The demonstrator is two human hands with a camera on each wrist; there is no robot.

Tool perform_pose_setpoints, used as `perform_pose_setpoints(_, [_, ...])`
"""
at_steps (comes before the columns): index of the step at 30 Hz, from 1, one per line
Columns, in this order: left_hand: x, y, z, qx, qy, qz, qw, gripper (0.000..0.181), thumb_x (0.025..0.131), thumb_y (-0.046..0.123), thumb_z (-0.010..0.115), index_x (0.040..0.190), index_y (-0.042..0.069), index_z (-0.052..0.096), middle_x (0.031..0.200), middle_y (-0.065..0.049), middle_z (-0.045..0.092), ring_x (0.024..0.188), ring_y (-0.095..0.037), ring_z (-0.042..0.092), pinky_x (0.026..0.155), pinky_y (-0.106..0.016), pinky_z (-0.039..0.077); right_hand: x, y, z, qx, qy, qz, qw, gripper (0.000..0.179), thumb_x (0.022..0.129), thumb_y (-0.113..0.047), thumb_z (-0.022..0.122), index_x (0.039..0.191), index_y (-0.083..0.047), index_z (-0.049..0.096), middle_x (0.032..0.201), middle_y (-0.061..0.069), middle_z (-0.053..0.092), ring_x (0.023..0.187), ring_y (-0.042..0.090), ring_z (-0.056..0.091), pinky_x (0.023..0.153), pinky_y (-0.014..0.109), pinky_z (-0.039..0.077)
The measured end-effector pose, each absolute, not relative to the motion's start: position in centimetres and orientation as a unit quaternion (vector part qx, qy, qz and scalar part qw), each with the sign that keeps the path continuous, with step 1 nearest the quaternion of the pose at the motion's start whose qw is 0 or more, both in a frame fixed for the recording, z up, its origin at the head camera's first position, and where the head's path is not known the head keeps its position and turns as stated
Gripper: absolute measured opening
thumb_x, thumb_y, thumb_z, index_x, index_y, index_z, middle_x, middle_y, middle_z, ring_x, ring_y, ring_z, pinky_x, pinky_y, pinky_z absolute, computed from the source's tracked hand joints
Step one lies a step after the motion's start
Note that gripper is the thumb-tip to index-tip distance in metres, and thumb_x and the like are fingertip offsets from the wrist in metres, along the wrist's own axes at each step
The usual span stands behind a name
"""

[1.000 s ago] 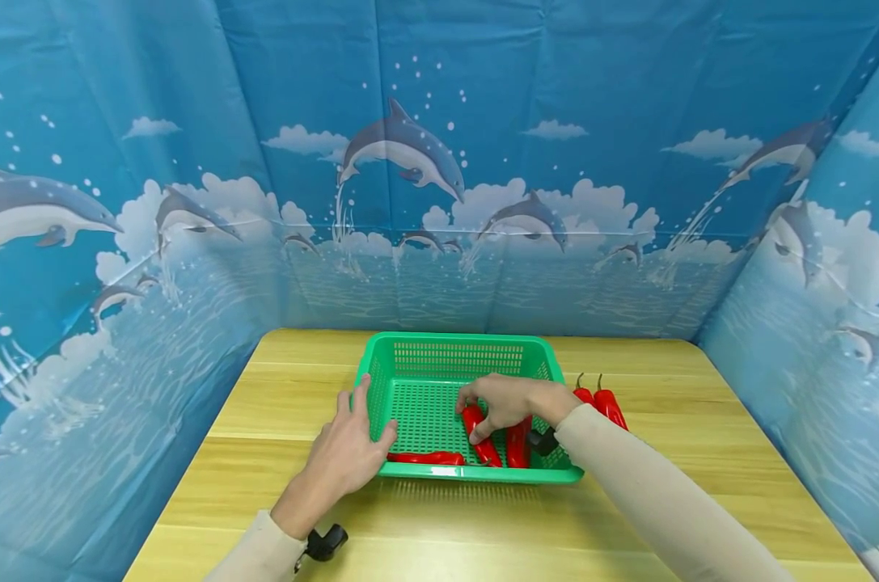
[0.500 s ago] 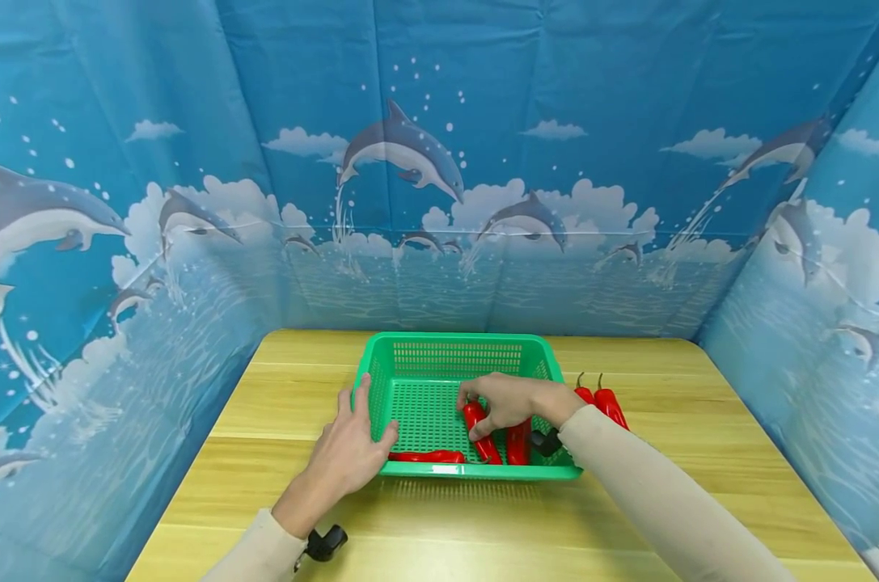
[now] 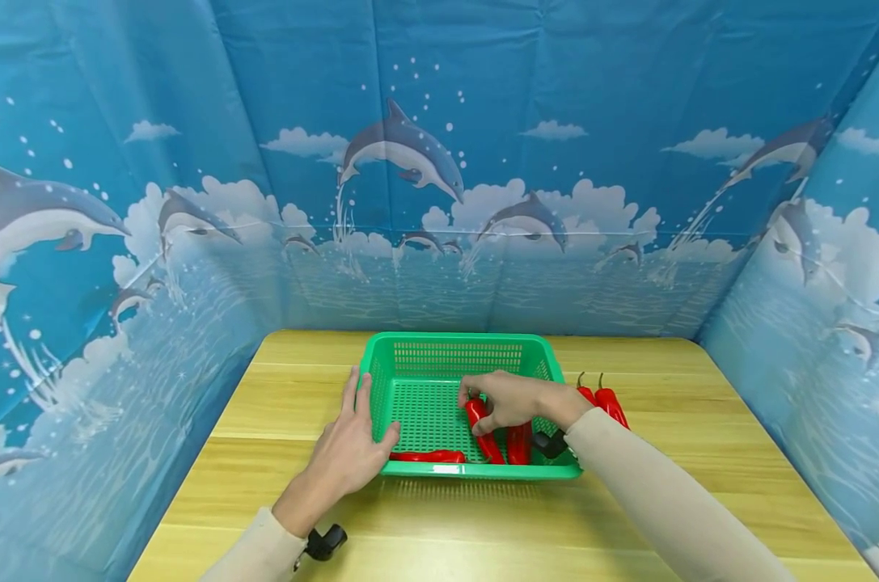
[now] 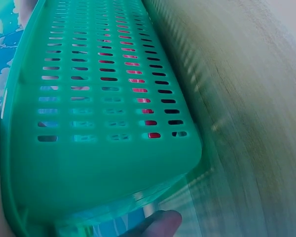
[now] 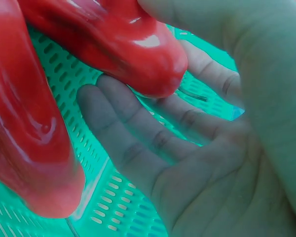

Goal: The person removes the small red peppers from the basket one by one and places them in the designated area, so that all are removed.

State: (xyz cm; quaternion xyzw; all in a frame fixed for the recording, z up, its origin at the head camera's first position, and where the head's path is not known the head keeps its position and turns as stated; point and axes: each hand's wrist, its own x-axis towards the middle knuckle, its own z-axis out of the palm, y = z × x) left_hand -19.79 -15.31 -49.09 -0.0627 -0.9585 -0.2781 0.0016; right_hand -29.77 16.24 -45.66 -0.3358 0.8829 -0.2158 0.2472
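Note:
A green plastic basket (image 3: 457,337) with slotted walls stands on the table. Inside it, my right hand (image 3: 510,400) holds a red chili pepper (image 3: 485,432) near its stem end, thumb on one side and fingers on the other. A second red pepper (image 3: 518,444) lies just right of it, partly under the hand; both fill the upper left of the right wrist view. Along the front wall lies a third red pepper (image 3: 428,457), seen through the slots in the left wrist view. My left hand (image 3: 344,449) rests at the basket's left rim, fingers extended and spread, thumb over the front left corner.
Two more red peppers (image 3: 610,406) lie on the wooden table (image 3: 301,388) right of the basket, partly behind the right sleeve. A blue dolphin-print curtain (image 3: 439,275) surrounds the table at the back and sides.
My right hand has shifted slightly to the right along with the pepper. On the left hand, one finger has stretched farther forward beside the rim.

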Motion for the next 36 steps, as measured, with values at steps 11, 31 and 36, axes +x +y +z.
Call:
perform_pose_setpoints(11, [-19.9, -15.5, -49.1, -0.067, -0.958, -0.279, -0.007, 0.104, 0.114, 0.048, 0.065, 0.189, 0.009, 0.005, 0.199, -0.007, -0.01, 0.047, -0.019, 0.05, 0.052, -0.035, 0.044, -29.9, 16.6, -45.8, -0.344, 0.88, -0.228, 0.236, 0.035, 0.109, -0.022, 0.085, 0.139, -0.014, 0.069, 0.155, 0.014, 0.071, 0.085, 0.013, 0.07, 0.085, 0.038, 0.055])
perform_pose_setpoints(31, [-19.7, -15.5, -49.0, -0.073, -0.956, -0.284, -0.001, 0.101, 0.115, 0.045, 0.066, 0.189, 0.008, 0.007, 0.199, -0.008, -0.008, 0.047, -0.021, 0.05, 0.06, -0.039, 0.043, -30.0, 17.5, -45.3, -0.37, 0.868, -0.27, 0.192, 0.031, 0.113, -0.023, 0.08, 0.142, -0.016, 0.07, 0.155, 0.015, 0.072, 0.11, 0.019, 0.074, 0.103, 0.046, 0.063])
perform_pose_setpoints(36, [-19.7, -15.7, -49.1, -0.074, -0.955, -0.286, -0.001, 0.101, 0.115, 0.044, 0.066, 0.189, 0.008, 0.007, 0.199, -0.009, -0.008, 0.047, -0.021, 0.05, 0.06, -0.04, 0.044, -29.7, 17.6, -45.0, -0.37, 0.87, -0.278, 0.172, 0.03, 0.113, -0.021, 0.079, 0.142, -0.021, 0.071, 0.152, 0.011, 0.073, 0.105, 0.017, 0.072, 0.104, 0.046, 0.064])
